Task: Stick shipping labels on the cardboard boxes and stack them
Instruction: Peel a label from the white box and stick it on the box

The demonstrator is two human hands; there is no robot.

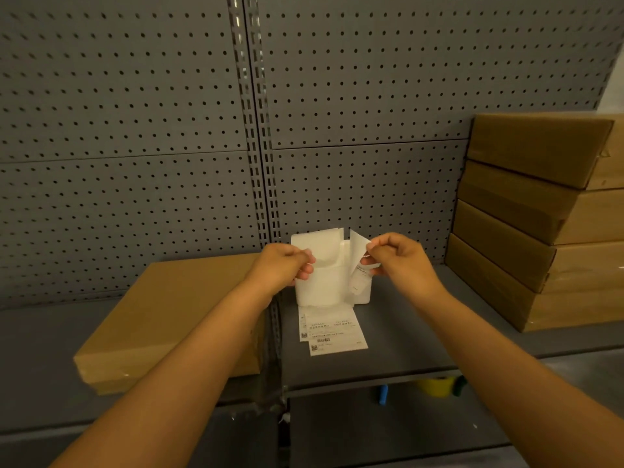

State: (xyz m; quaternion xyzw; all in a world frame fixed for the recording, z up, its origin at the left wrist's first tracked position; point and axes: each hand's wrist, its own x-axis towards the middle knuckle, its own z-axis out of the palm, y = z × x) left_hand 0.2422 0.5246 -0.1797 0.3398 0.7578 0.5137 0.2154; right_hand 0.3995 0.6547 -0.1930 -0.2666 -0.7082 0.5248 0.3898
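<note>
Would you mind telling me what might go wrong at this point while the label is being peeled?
The white label pinched by the right hand curls as it leaves the white backing sheet held by the left hand; it may fold onto itself. The loose printed labels near the grey shelf edge might get knocked off.

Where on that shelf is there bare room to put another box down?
Bare shelf lies between the printed labels and the box stack, and left of the flat box. The middle is crowded: both hands peel a label there.
</note>
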